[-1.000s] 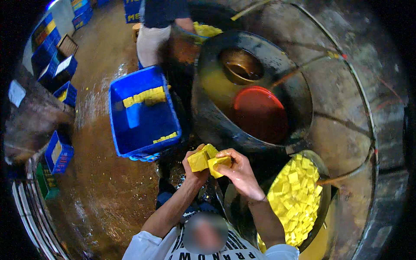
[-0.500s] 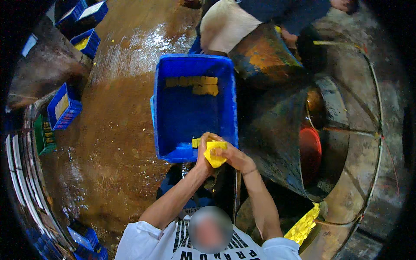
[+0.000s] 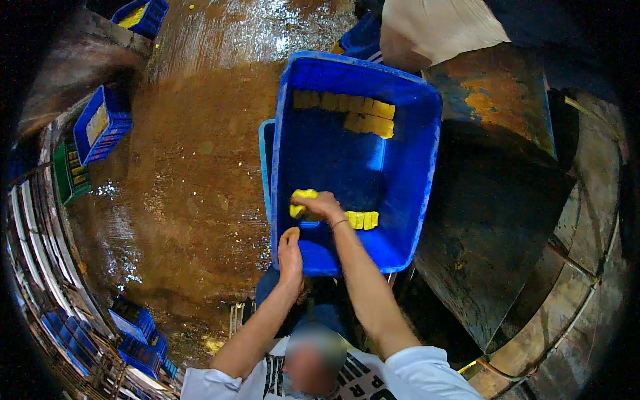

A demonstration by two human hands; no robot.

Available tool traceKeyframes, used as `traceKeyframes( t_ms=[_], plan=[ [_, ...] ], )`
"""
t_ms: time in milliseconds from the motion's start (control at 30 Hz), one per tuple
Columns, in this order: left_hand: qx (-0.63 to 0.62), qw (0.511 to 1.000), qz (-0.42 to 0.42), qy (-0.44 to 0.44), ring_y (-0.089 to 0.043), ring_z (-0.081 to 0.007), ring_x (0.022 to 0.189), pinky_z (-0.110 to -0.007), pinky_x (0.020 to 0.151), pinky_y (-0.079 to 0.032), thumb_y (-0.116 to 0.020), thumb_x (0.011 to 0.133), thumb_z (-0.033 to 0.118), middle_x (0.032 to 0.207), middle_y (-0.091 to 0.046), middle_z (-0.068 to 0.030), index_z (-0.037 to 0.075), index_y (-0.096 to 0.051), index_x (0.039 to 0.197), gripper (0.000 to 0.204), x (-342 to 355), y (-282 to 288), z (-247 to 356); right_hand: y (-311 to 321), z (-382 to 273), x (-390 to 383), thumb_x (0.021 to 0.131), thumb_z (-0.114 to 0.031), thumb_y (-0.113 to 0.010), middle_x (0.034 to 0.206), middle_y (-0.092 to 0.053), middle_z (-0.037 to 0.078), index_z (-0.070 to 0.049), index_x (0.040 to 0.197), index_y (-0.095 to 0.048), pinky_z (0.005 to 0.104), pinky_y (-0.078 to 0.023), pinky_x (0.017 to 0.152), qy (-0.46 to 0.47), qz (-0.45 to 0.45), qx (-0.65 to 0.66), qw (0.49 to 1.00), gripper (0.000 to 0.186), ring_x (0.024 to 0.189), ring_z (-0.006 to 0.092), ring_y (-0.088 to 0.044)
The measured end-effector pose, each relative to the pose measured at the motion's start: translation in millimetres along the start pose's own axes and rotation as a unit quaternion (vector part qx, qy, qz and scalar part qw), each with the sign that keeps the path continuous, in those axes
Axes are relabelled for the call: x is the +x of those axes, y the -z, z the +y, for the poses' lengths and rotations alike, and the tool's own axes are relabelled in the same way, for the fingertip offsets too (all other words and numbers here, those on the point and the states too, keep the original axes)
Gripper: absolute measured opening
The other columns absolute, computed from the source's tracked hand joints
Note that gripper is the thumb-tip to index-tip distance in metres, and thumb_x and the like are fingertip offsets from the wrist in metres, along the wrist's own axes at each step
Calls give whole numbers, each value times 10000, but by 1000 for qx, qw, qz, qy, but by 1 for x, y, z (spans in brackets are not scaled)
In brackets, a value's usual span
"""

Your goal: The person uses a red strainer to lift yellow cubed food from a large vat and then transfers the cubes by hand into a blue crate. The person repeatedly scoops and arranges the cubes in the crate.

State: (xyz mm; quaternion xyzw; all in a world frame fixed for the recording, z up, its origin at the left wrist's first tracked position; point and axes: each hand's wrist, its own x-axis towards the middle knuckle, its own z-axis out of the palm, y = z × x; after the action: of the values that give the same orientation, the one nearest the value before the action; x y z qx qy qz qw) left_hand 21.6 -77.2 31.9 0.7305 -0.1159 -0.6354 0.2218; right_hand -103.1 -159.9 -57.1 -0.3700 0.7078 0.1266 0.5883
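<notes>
- Inside the large blue crate [image 3: 421, 167], toward its near left corner: my right hand [image 3: 325, 205] is closed around yellow block material [image 3: 301, 203]; the hand hides part of it, so I cannot tell whether it is one piece or several; a thin band circles my right wrist.
- At the near left corner of the crate: my left hand [image 3: 291, 257] is held with fingers extended and no block visible in it; I cannot tell whether it touches the rim.
- Along the near wall, inside the crate: a short row of yellow blocks [image 3: 362, 220] stands to the right of my right hand.
- Along the far wall, inside the crate: a long row of yellow blocks [image 3: 343, 102] lies crosswise; a shorter second row [image 3: 370, 125] lies against its right part, on the near side.
- Left of the crate: a light blue rim [image 3: 266, 167] shows just beside its wall; well apart, across the wet brown floor [image 3: 193, 153], stand a small blue crate [image 3: 103, 127] and a green crate [image 3: 71, 170].
- Right of the crate: a large dark surface [image 3: 487, 233]; beyond the far right corner, pale cloth [image 3: 440, 30].
</notes>
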Motion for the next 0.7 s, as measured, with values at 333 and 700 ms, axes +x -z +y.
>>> traceKeyframes(
  t_ms=[333, 700],
  plan=[
    [391, 912, -38, -120, -528, -379, 1100, -409, 951, -412, -526, 818, 184, 1166, -562, -252, 11, -583, 1121, 354, 135, -52, -12, -40, 63, 22, 822, -392, -468, 1325, -506, 133, -169, 1249, -568, 635, -212, 1034, 9, -75, -174, 982, 492, 1244, 337, -440],
    [550, 740, -330, -201, -547, -352, 1052, -421, 894, -430, -580, 808, 295, 1117, -596, -185, 46, -588, 1089, 376, 187, -9, -71, -7, 86, -96, 780, -209, -636, 1246, -520, 224, -38, 1268, -501, 411, -402, 986, 301, 188, 110, 928, 534, 1152, 367, -501]
  ],
)
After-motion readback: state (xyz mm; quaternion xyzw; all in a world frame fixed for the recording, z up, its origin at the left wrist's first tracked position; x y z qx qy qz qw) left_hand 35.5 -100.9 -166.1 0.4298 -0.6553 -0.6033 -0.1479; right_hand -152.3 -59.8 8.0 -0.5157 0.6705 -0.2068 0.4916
